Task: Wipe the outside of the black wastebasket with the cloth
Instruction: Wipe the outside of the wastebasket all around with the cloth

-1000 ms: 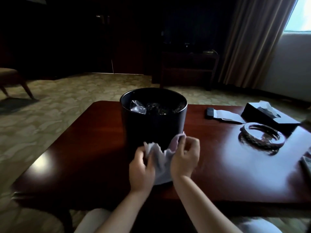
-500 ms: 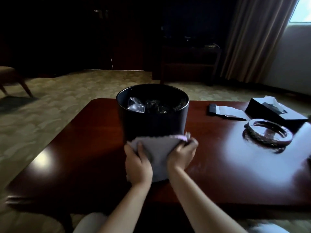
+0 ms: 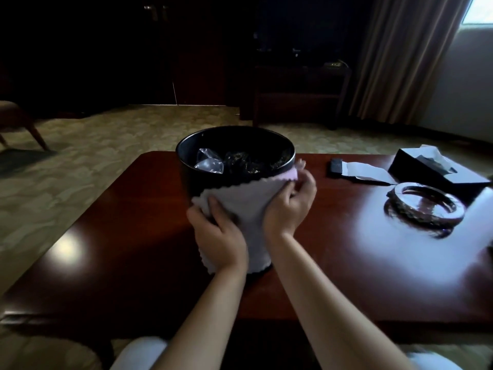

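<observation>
The dark wooden table (image 3: 133, 249) carries everything here, and it puts the work at a handy height for the seated person, whose forearms reach in from the near edge. The black wastebasket (image 3: 234, 153) stands upright near the middle of it, toward the near side, with crumpled clear plastic (image 3: 208, 162) inside; standing free of the other things, its wall can be reached from the front and both flanks. Well off to the right, apart from the basket, lie a glass ashtray (image 3: 424, 209), a black tissue box (image 3: 434, 166) behind it, and a small dark object with a paper slip (image 3: 357, 169), none of them in the way of the wiping. The pale cloth (image 3: 250, 198) is spread flat over the near face of the basket, from just under the rim down almost to the base, probably so that a broad area meets the wall at once. The left hand (image 3: 221, 236) presses the lower left part of the cloth against the wall, its fingers curled into the fabric and gripping it. The right hand (image 3: 290, 204) pinches the upper right corner up by the rim, fingers bunched on the cloth and keeping it taut round the curve. Held at opposite corners like this, the cloth looks ready to be dragged round the side; most of the outside seems yet to be wiped.
</observation>
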Available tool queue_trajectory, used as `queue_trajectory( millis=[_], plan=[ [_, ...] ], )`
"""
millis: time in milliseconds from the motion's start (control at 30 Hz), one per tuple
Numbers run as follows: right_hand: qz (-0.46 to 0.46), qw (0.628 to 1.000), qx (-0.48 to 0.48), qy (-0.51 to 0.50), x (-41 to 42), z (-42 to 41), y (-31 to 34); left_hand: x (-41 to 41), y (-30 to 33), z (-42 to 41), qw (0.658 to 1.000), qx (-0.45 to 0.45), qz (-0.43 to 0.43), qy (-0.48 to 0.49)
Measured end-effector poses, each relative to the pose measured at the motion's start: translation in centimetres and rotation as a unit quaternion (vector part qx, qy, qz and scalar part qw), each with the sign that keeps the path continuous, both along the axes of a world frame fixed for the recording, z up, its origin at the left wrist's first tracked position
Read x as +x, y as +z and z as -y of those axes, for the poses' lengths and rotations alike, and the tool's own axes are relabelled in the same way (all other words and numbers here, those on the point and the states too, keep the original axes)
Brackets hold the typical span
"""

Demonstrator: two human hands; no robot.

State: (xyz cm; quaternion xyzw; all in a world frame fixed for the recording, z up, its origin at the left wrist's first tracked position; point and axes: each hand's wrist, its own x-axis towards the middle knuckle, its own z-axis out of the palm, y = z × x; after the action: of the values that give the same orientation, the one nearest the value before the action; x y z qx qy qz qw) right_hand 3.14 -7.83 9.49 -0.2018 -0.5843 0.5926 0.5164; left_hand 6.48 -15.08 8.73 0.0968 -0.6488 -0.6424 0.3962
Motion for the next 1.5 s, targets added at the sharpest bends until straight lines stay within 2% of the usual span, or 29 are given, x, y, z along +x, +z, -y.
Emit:
queue_trajectory(
  millis=[33,100,167,233,300,367,433,467,567,633,700,767,833,933,967,1000,1067,1167,1233,1267,1367,1500],
  plan=[
    [0.036,0.999,-0.02,-0.003,0.1,0.4,-2.3,0.3,-1.5,-0.4,0.999,0.021,0.043,0.004],
    [0.164,0.985,-0.047,0.018,1.0,1.1,-7.5,0.9,-5.1,-0.7,0.986,0.066,0.154,-0.016],
    [0.271,0.958,-0.066,0.067,2.2,1.5,-11.2,1.3,-7.7,-0.3,0.955,0.105,0.273,-0.051],
    [0.289,0.95,-0.065,0.095,2.6,1.5,-11.8,1.6,-8.2,0.0,0.94,0.121,0.317,-0.047],
    [0.24,0.963,-0.056,0.108,2.2,1.3,-8.9,1.3,-6.5,-0.2,0.959,0.119,0.256,-0.03],
    [0.135,0.985,-0.017,0.11,1.5,0.9,-4.7,0.9,-3.5,-0.8,0.984,0.104,0.139,-0.031],
    [0.037,0.992,0.036,0.112,0.7,0.1,-1.0,0.6,-0.9,-1.2,0.996,0.067,0.041,-0.049],
    [0.017,0.991,0.05,0.124,0.2,-0.5,-0.1,0.4,-0.3,-1.2,0.997,0.043,0.017,-0.055],
    [0.033,0.983,0.013,0.18,-1.2,-2.0,-2.1,0.0,-1.4,-1.1,0.998,0.018,0.03,-0.06],
    [0.105,0.97,-0.065,0.21,-1.3,-2.2,-6.5,0.5,-3.9,-1.3,0.991,0.047,0.1,-0.077],
    [0.196,0.944,-0.133,0.23,-0.8,-1.9,-10.6,1.6,-6.4,-1.5,0.978,0.039,0.17,-0.113],
    [0.252,0.929,-0.118,0.245,0.3,-1.4,-12.3,2.8,-6.9,-1.9,0.975,-0.007,0.168,-0.148],
    [0.23,0.94,-0.018,0.253,1.2,-1.6,-10.2,3.1,-5.2,-2.2,0.979,-0.057,0.114,-0.159],
    [0.142,0.943,0.161,0.255,0.9,-2.5,-4.1,1.7,-1.3,-2.4,0.984,-0.093,0.0,-0.15],
    [0.087,0.947,0.149,0.271,0.2,-3.1,-2.2,0.9,-0.4,-2.2,0.985,-0.103,-0.026,-0.137],
    [0.042,0.952,0.098,0.286,-0.6,-3.7,-1.1,0.3,0.3,-1.9,0.985,-0.116,-0.036,-0.122],
    [0.045,0.948,-0.003,0.316,-1.8,-4.7,-2.2,-0.7,0.1,-0.8,0.982,-0.157,-0.011,-0.101],
    [0.143,0.932,-0.042,0.33,-0.2,-4.5,-7.1,-0.4,-3.3,1.2,0.959,-0.267,0.062,-0.075],
    [0.231,0.921,-0.024,0.314,1.7,-3.6,-10.2,0.6,-6.8,2.7,0.938,-0.321,0.108,-0.075],
    [0.266,0.914,0.001,0.306,2.4,-3.3,-11.3,1.1,-8.4,3.4,0.924,-0.336,0.157,-0.09],
    [0.297,0.905,0.073,0.295,3.6,-2.5,-11.9,1.6,-11.1,4.6,0.892,-0.307,0.305,-0.127],
    [0.322,0.906,0.107,0.253,4.0,-1.9,-10.8,1.0,-10.2,4.0,0.905,-0.275,0.303,-0.121]
  ],
)
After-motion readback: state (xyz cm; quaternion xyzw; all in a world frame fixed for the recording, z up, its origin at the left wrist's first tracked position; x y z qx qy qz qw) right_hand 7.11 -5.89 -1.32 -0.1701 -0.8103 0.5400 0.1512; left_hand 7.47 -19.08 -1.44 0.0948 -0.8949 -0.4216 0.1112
